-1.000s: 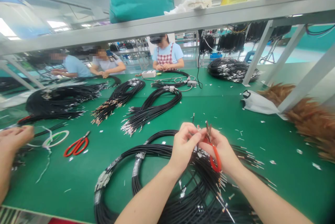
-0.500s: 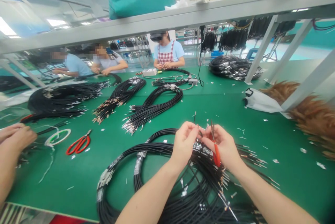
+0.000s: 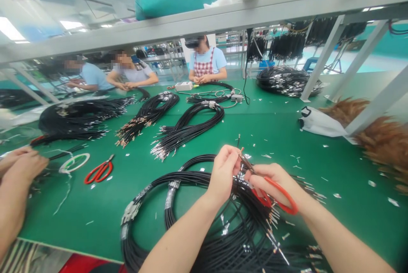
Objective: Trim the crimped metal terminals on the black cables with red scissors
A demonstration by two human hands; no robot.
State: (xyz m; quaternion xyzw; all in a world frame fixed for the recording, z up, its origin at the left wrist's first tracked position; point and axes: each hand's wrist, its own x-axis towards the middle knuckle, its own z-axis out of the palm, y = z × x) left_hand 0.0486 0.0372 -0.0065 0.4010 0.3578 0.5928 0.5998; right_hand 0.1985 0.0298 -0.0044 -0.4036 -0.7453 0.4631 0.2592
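Near the front of the green table, my left hand (image 3: 224, 170) pinches a thin black cable (image 3: 239, 140) whose tip sticks up above the fingers. Red-handled scissors (image 3: 288, 200) are in my right hand (image 3: 276, 174). Their dark blades point up and left, right at my left fingertips; whether they touch the cable cannot be made out. Below both hands lies a big coiled bundle of black cables (image 3: 191, 178), bound with shiny silver tape (image 3: 130, 213), its metal-tipped ends fanning out to the right.
A second pair of red scissors (image 3: 99, 172) and a white tape ring (image 3: 75, 163) lie left. A co-worker's hands (image 3: 24, 164) work at the left edge. More cable bundles (image 3: 194, 126) lie farther back. A metal shelf (image 3: 204, 13) crosses above; its posts stand right. Foil scraps litter the table.
In my right hand the scissors have swung from hanging upright by the palm to pointing left, blades at my left fingertips. My left hand keeps its pinch. The view has shifted slightly.
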